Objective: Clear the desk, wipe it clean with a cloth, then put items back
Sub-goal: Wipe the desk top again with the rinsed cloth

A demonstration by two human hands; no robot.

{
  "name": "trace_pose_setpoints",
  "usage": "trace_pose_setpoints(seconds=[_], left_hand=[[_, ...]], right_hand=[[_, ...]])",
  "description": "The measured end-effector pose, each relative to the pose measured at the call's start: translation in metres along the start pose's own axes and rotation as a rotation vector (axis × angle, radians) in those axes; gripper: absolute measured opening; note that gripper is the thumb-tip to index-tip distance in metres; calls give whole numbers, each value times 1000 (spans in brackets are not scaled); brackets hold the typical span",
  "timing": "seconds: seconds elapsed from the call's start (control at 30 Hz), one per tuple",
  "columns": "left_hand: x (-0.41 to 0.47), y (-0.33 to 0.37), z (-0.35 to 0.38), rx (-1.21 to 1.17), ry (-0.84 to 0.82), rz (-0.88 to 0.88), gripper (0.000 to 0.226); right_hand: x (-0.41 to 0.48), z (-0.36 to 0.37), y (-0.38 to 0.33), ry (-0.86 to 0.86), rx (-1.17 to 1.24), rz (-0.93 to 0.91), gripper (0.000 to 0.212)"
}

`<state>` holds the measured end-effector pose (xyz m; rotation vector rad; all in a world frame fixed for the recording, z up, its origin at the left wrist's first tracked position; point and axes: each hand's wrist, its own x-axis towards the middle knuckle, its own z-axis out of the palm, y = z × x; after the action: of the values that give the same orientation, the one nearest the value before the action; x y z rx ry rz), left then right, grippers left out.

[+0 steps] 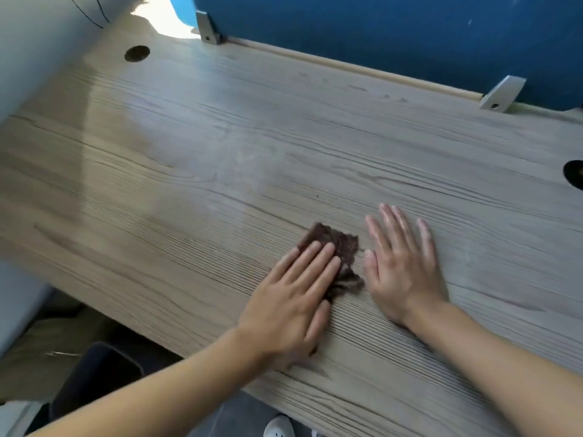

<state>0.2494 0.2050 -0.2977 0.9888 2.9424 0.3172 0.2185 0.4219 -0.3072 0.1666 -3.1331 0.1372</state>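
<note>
Seemingly mid-wipe: the tabletop (284,137) shows no items; left hand (293,298) presses flat on the cloth (342,247), right hand (402,263) flat just beside; putting items back remains

Open desk (220,137) surface ahead and leftward, blue partition (394,33) walling the far edge, metal brackets (501,93) at its foot
</note>
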Motion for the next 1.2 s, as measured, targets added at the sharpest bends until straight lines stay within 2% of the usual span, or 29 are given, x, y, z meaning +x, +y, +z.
trace_pose_setpoints(seconds=[0.1, 0.13, 0.2, 0.27, 0.3, 0.37, 0.47, 0.57, 0.6, 0.67, 0.77, 0.87, 0.93, 1.0, 1.13, 1.2], left_hand=[[-30, 0, -6, -32, -110, 245, 62], [-22, -14, -5, -33, -102, 265, 61], [9, -44, -4, -30, -30, 112, 60], [32, -62, -7, 47, 24, -208, 61], [34, -61, -5, 73, 22, -305, 62], [20, -44, -2, 75, 6, -324, 63], [-16, -13, 0, 59, -53, -236, 65], [-19, -4, -15, -71, -142, -259, 64], [-17, -5, -24, -163, -140, -327, 61], [-21, -22, -40, -275, -12, -577, 59], [-54, -77, -58, -277, 186, -1046, 60], [-88, -119, -73, -341, 304, -1439, 52], [-91, -136, -80, -461, 483, -1683, 51], [-84, -154, -83, -577, 635, -1909, 59], [-64, -186, -75, -828, 834, -2110, 64], [-59, -186, -65, -661, 863, -2122, 64]], right_hand=[[-1, 0, 0, -11, -15, 0, 64], [-2, -1, 0, -10, -15, 4, 64], [0, -1, 0, -22, -12, -1, 65], [-2, -2, 1, -53, -28, 2, 65], [-2, -2, 2, -54, -30, 9, 66], [-1, -2, 2, -56, -25, 7, 66], [0, -1, 0, -75, -39, 14, 67], [0, -12, -6, -118, -81, 49, 69], [-2, -19, -11, -136, -109, 70, 68], [-3, -33, -34, -108, -119, 92, 60], [-16, -43, -94, 19, 88, 61, 46], [-22, -32, -153, -64, 142, -12, 64], [-19, -19, -175, -147, 116, 44, 72], [-15, -8, -184, -154, 96, 137, 78], [-17, 9, -187, -61, 1, 114, 82], [-14, 13, -177, -10, -19, -10, 80]])
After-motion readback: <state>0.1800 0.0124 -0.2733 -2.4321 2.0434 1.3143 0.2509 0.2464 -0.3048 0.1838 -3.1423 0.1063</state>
